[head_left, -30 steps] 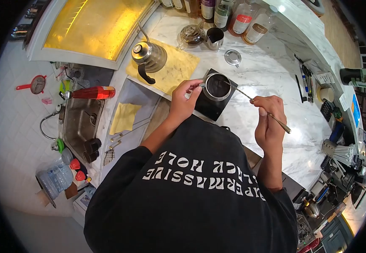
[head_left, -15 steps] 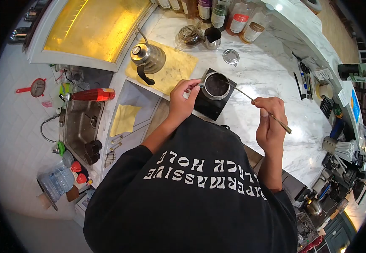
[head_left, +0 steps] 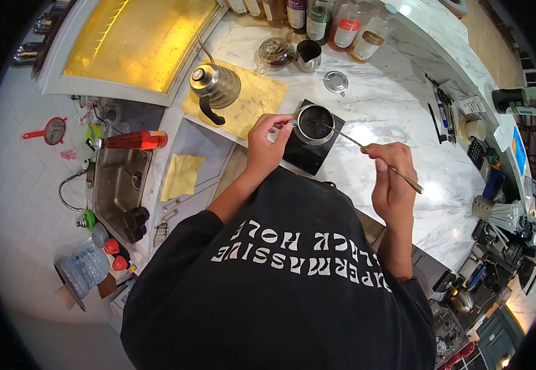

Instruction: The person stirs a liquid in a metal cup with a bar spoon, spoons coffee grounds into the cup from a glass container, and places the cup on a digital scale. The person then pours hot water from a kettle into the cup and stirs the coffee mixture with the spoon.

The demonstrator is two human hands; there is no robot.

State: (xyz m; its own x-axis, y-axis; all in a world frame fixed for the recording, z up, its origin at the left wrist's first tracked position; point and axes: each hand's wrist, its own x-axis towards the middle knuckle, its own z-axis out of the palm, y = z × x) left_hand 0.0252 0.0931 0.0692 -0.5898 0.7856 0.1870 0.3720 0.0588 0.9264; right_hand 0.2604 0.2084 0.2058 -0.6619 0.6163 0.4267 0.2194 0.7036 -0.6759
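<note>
A round metal-rimmed cup [head_left: 315,125] with dark contents stands on a black flat scale [head_left: 307,156]. My left hand [head_left: 268,143] pinches the cup's handle at its left side. A long thin spoon [head_left: 352,140] slants into the cup from the right, its lower end hidden in the dark contents. Closed round the spoon's shaft is my right hand [head_left: 391,176], with the handle end sticking out past the fingers. Beyond the cup lies a small round metal strainer or lid [head_left: 336,82] on the marble counter.
On a yellow cloth [head_left: 262,98] at the left stands a gooseneck kettle [head_left: 218,86]. A glass pot [head_left: 275,53], a metal pitcher [head_left: 308,55] and several bottles [head_left: 345,31] are at the back. The sink [head_left: 120,185] is left; pens [head_left: 444,114] lie right.
The spoon and my right hand have shifted slightly left, and the spoon's lower end has moved within the cup. My left hand keeps its hold on the handle.
</note>
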